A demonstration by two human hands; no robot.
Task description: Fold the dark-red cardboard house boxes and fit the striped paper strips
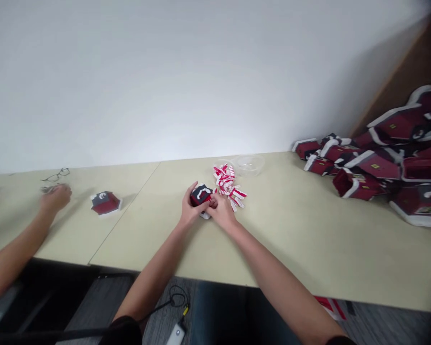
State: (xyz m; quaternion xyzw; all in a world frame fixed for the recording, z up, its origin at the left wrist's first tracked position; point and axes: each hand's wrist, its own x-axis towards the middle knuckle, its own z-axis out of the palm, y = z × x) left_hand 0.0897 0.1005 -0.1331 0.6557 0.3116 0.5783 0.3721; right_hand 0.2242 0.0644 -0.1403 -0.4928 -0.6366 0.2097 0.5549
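A small dark red toy house with a black roof and white trim (202,193) is held just above or on the table in front of me. My left hand (191,205) wraps round its left side, thumb across the front. At the house's right side, my right hand (221,209) has its fingers pinched together; what sits between them is hidden, though a bit of bright red shows there. Just beyond my right hand lies a loose heap of red-and-white striped pieces (224,175), some spread close to my fingers.
Clear round plastic container (249,164) behind the striped pieces. Many similar houses (373,165) are piled at the right. Another house (106,203) stands to the left, near a co-worker's hand (59,196) and a pair of glasses (56,175). A wall rises behind the table (294,249).
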